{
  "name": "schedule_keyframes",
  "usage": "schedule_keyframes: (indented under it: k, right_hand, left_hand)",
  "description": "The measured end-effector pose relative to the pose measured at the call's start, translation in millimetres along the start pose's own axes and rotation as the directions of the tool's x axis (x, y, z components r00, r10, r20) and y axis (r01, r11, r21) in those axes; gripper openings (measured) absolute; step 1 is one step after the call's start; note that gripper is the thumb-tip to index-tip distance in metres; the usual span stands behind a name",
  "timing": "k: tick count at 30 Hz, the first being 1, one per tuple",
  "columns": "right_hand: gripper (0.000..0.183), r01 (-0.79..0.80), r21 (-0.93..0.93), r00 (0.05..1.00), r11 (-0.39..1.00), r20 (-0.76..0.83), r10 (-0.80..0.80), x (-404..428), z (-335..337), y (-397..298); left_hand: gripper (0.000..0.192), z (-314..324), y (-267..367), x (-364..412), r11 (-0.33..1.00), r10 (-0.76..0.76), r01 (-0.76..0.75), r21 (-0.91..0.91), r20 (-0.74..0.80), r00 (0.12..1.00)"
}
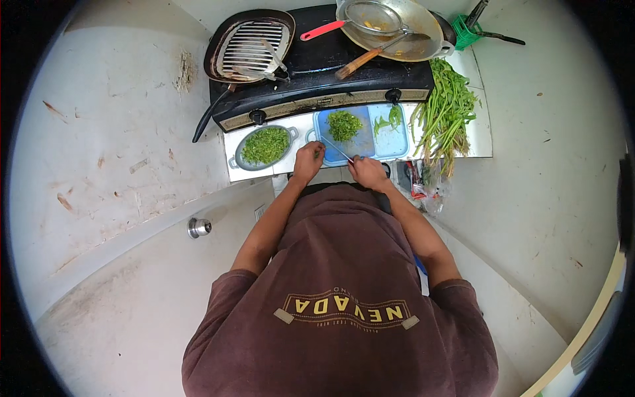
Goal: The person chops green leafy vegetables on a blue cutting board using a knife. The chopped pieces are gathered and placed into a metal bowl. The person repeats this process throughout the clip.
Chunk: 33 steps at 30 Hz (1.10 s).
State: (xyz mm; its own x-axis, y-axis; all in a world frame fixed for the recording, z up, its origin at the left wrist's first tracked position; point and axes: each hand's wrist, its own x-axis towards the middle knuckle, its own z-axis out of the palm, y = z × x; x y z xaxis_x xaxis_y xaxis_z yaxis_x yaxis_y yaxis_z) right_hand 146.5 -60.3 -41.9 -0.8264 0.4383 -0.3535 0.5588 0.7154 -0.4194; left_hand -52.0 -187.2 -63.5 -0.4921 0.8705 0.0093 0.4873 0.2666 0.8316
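Observation:
My right hand (368, 172) is shut on the handle of a knife (337, 149), whose thin blade slants up and left over the near left part of a blue cutting board (364, 146). At the board's near left corner, by its loop handle, is my left hand (308, 161) with its fingers curled; whether it pinches a bit of green is too small to tell. A pile of finely chopped greens (345, 125) lies on the board's darker blue part. Several loose leaves (387, 121) rest on its paler right part. Left of the board, chopped greens (265, 145) fill an oval grey dish (293, 132).
Behind the board stands a black two-knob gas stove (317, 74). It bears a grill pan (216, 54) with tongs and a wok (421, 30) with a strainer (325, 30) and a wooden-handled spatula (359, 63). Leafy stems (446, 109) overhang the right counter edge. A door knob (199, 228) juts in at left.

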Motion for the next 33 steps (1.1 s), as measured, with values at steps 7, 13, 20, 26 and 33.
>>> schedule_keyframes:
  k: [7, 13, 20, 26, 33]
  right_hand:
    - [0.039, -0.043, 0.036, 0.998, 0.998, -0.05, 0.044, 1.0, -3.8, 1.2]
    - [0.04, -0.033, 0.087, 0.998, 0.996, -0.043, 0.036, -0.6, -7.4, -6.2]
    - [0.043, -0.049, 0.105, 0.998, 0.993, -0.035, 0.053, -0.7, -5.8, -4.0]
    - [0.044, -0.005, 0.085, 0.998, 0.996, -0.057, 0.01, -2.8, -1.8, -5.7]
    - [0.04, 0.016, 0.043, 0.995, 0.999, -0.099, -0.012, 18.5, 7.6, -8.9]
  left_hand:
    - [0.01, -4.3, 5.5, -3.7, 1.0, 0.007, -0.008, -0.027, -0.026, 1.0]
    - [0.012, -0.2, 5.8, 3.8, 0.999, 0.033, -0.032, 0.017, -0.06, 0.998]
    - [0.01, 5.7, 12.2, 13.0, 1.0, 0.009, -0.009, 0.03, -0.003, 1.0]
    - [0.009, 4.6, 10.8, 10.6, 0.999, 0.04, -0.039, 0.037, -0.025, 0.999]
    - [0.008, 5.7, 10.8, 11.1, 0.998, 0.051, -0.051, 0.037, -0.022, 0.998]
